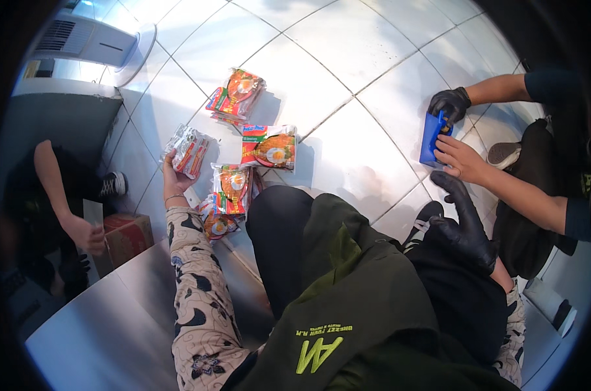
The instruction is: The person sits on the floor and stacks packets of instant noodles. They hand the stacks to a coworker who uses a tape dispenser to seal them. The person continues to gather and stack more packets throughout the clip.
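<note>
My bare left hand (172, 179) is closed around silver-and-red instant noodle packets (192, 155), seen edge-on and tilted. Just right of it, more noodle packets lie on the white tiles: a stack (238, 94) farther away, a packet pile (269, 147) in the middle, and a nearer pile (231, 189). Beneath that pile, another noodle packet (218, 225) shows partly, close to my left forearm. My right hand (466, 228), in a black glove, is raised above my right knee. Its thumb stands apart from the fingers, and I see nothing in it.
At the right, a co-worker's gloved hand (449, 104) and bare hand (461, 158) hold a blue object (431, 138). On the left, another person's hand (83, 234) is near a red-brown carton (127, 236). A pale fan-like appliance (90, 42) stands at the far left.
</note>
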Motion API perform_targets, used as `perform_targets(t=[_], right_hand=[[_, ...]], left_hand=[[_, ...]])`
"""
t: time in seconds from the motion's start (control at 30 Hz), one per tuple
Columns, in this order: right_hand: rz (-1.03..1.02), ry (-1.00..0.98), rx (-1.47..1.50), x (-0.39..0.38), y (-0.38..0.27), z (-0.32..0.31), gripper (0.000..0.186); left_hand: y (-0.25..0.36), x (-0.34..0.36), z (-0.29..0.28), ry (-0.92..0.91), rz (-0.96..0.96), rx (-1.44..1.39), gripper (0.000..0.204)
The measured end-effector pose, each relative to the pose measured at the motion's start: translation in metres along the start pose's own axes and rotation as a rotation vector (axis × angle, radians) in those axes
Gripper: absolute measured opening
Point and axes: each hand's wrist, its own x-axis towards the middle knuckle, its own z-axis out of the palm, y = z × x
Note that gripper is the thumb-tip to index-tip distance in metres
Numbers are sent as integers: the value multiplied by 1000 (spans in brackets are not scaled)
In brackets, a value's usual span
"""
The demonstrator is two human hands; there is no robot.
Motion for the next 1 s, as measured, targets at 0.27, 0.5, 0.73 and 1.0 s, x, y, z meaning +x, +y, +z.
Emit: perform_targets(t=[0.27,0.5,0.73,1.0], right_hand=[[-95,-249,-27,51,-28,21,61],[-162,-287,27,63,-25,34,58],[-173,-197,60,44,-10,20,49],[463,-294,540,50,96,63,60]], left_hand=[[36,-34,-28,793,708,1424,107],[-44,-80,148,-36,533,1476,80],[-106,-34,221,-73,379,1683,98],[-215,-41,307,-419,363,1354,88]])
